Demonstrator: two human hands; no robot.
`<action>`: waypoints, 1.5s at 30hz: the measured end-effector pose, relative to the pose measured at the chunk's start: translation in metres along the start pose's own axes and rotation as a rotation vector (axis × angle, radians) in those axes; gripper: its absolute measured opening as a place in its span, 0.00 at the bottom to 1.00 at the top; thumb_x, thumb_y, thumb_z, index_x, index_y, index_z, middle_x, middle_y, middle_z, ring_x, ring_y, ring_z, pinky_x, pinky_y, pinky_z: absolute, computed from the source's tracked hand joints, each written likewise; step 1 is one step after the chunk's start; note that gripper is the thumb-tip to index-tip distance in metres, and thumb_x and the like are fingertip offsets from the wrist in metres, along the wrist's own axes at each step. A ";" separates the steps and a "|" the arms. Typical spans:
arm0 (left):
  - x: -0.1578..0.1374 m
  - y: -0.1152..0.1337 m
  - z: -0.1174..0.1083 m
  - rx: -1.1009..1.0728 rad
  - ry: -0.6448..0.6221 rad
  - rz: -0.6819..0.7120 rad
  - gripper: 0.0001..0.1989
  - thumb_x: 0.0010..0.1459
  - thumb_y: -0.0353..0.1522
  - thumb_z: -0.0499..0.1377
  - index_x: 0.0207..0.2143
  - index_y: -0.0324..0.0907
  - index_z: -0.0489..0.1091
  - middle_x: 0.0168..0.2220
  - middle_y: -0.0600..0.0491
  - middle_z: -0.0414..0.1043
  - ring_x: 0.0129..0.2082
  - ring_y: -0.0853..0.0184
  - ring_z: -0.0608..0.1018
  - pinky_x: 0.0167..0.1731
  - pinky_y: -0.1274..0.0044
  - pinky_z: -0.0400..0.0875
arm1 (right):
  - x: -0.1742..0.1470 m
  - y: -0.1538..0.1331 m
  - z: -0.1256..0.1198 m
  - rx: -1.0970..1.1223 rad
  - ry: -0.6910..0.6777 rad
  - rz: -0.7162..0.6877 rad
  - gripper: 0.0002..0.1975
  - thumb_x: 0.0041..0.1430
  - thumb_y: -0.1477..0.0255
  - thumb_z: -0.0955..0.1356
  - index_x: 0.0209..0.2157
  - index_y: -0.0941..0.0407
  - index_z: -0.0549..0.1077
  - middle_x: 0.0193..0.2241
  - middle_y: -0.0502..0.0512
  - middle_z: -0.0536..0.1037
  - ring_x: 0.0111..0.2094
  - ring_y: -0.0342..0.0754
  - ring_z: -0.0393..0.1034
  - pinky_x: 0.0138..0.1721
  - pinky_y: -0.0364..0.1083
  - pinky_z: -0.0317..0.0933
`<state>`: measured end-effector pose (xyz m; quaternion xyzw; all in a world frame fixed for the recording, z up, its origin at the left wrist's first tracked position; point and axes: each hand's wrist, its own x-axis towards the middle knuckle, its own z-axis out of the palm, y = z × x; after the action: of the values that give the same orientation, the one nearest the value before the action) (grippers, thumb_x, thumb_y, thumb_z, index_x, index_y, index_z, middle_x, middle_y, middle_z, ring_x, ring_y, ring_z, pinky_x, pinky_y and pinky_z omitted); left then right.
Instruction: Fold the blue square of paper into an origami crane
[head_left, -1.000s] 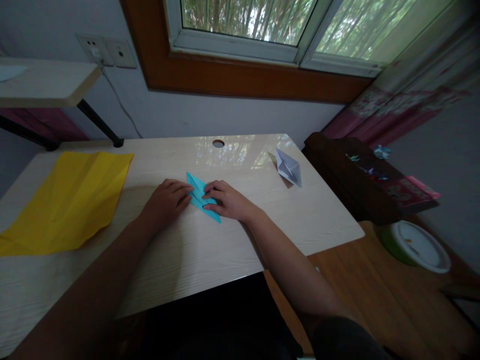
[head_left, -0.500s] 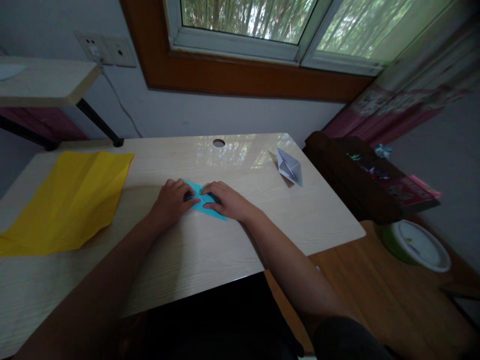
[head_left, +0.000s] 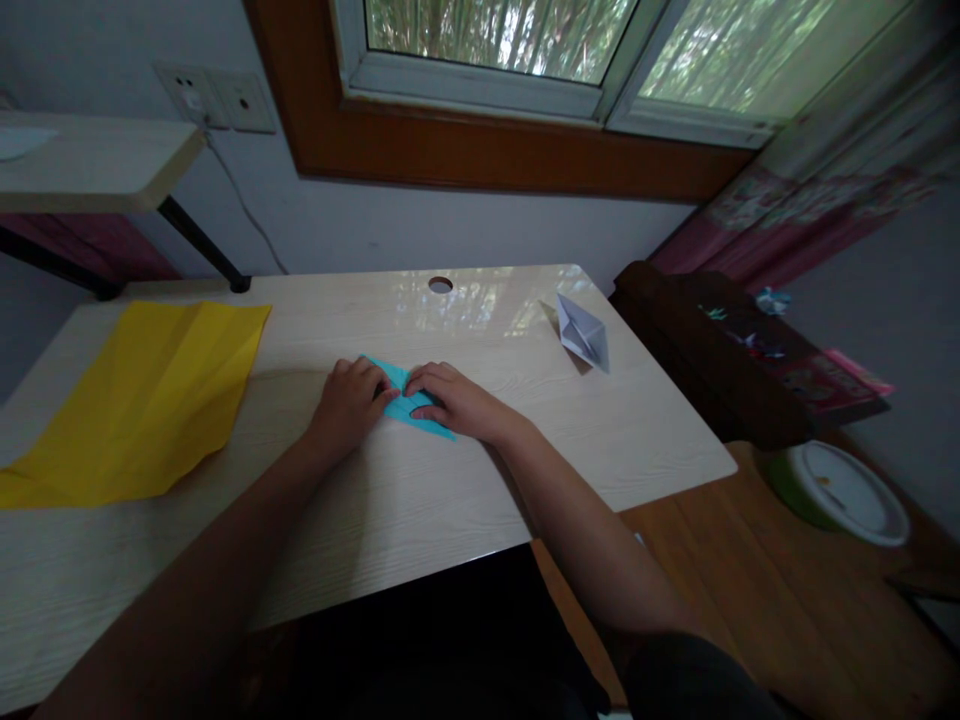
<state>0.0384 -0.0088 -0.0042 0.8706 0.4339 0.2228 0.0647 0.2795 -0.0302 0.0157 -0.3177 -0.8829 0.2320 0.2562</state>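
A folded piece of blue paper [head_left: 405, 405] lies slantwise on the desk, with pointed ends at its upper left and lower right. My left hand [head_left: 349, 400] grips its left part, fingers bent over the upper edge and thumb pressed on the paper. On the right part rests my right hand [head_left: 454, 402], its fingers curled and its thumb pinching toward them on the paper. Both hands hide portions of the folds. A folded white paper shape [head_left: 583, 333] stands farther off to the right, and a creased yellow sheet [head_left: 150, 400] lies at the left.
The pale wooden desk [head_left: 450, 500] has a round cable hole [head_left: 441, 285] near its back edge. A raised shelf [head_left: 97, 165] stands at the back left. Beyond the desk's right side are a dark cabinet [head_left: 667, 340] and a green and white bin [head_left: 847, 492].
My left thumb has shifted slightly, drawing back toward the left fingers. Both hands stay on the blue paper. The whole view has slid a little.
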 end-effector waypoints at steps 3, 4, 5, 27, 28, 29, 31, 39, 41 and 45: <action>-0.001 0.001 -0.001 0.045 0.007 0.011 0.10 0.67 0.38 0.58 0.34 0.42 0.71 0.37 0.48 0.70 0.40 0.57 0.71 0.45 0.62 0.65 | -0.002 0.000 -0.003 0.003 -0.026 0.001 0.17 0.64 0.69 0.72 0.53 0.53 0.72 0.52 0.60 0.76 0.54 0.54 0.68 0.59 0.57 0.61; -0.001 0.002 -0.001 0.055 0.006 0.016 0.10 0.67 0.38 0.58 0.35 0.42 0.71 0.37 0.47 0.70 0.41 0.56 0.71 0.46 0.61 0.65 | -0.003 0.000 -0.005 0.007 -0.033 0.003 0.19 0.63 0.69 0.73 0.54 0.54 0.71 0.52 0.60 0.76 0.54 0.54 0.68 0.59 0.57 0.60; -0.001 0.002 -0.001 0.061 0.006 0.018 0.10 0.67 0.38 0.58 0.35 0.41 0.72 0.38 0.46 0.69 0.42 0.55 0.71 0.46 0.61 0.65 | -0.004 0.000 -0.006 0.013 -0.038 0.007 0.21 0.62 0.69 0.74 0.55 0.54 0.71 0.53 0.60 0.76 0.54 0.55 0.68 0.59 0.57 0.60; 0.001 -0.017 -0.015 0.066 0.204 -0.151 0.07 0.67 0.34 0.57 0.42 0.40 0.72 0.45 0.43 0.69 0.51 0.50 0.71 0.55 0.55 0.64 | -0.015 0.013 -0.002 0.026 -0.076 0.091 0.36 0.57 0.64 0.77 0.65 0.47 0.67 0.63 0.58 0.71 0.68 0.58 0.58 0.66 0.61 0.56; 0.001 -0.016 -0.017 0.065 0.234 -0.139 0.08 0.68 0.34 0.55 0.43 0.40 0.72 0.45 0.43 0.70 0.52 0.51 0.72 0.55 0.55 0.64 | -0.014 0.012 -0.001 0.010 -0.066 0.093 0.35 0.57 0.64 0.77 0.65 0.46 0.67 0.64 0.57 0.71 0.69 0.59 0.58 0.67 0.61 0.56; 0.000 -0.015 -0.020 0.062 0.263 -0.114 0.09 0.69 0.33 0.54 0.44 0.41 0.73 0.46 0.44 0.71 0.52 0.53 0.72 0.56 0.56 0.64 | -0.013 0.012 0.000 -0.010 -0.055 0.104 0.35 0.58 0.63 0.77 0.65 0.46 0.66 0.64 0.57 0.70 0.69 0.59 0.58 0.66 0.62 0.56; -0.003 -0.012 -0.023 0.038 0.242 -0.009 0.12 0.71 0.32 0.52 0.47 0.41 0.74 0.49 0.45 0.72 0.54 0.56 0.73 0.59 0.57 0.64 | -0.012 0.011 0.002 -0.055 -0.025 0.139 0.36 0.58 0.62 0.76 0.66 0.47 0.65 0.65 0.59 0.70 0.68 0.61 0.58 0.66 0.63 0.57; -0.009 0.000 -0.012 -0.018 -0.028 0.290 0.18 0.71 0.35 0.52 0.58 0.43 0.74 0.60 0.44 0.73 0.64 0.55 0.71 0.64 0.58 0.67 | -0.011 0.008 0.005 -0.156 0.022 0.169 0.36 0.61 0.60 0.75 0.67 0.47 0.63 0.64 0.59 0.70 0.66 0.59 0.60 0.64 0.61 0.58; -0.009 0.001 -0.011 0.002 -0.064 0.259 0.20 0.71 0.36 0.51 0.60 0.42 0.72 0.63 0.44 0.71 0.65 0.55 0.70 0.65 0.57 0.65 | -0.011 0.008 0.005 -0.185 0.000 0.157 0.32 0.62 0.60 0.74 0.65 0.46 0.66 0.65 0.57 0.70 0.67 0.59 0.60 0.65 0.61 0.57; -0.009 0.002 -0.013 0.034 -0.114 0.192 0.22 0.72 0.36 0.49 0.64 0.45 0.69 0.66 0.46 0.66 0.69 0.53 0.65 0.67 0.54 0.60 | -0.013 0.010 0.005 -0.256 -0.011 0.110 0.24 0.64 0.59 0.72 0.60 0.45 0.73 0.65 0.54 0.69 0.67 0.59 0.59 0.65 0.61 0.58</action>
<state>0.0294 -0.0177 0.0051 0.9203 0.3480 0.1708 0.0530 0.2890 -0.0333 0.0022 -0.3943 -0.8880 0.1330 0.1958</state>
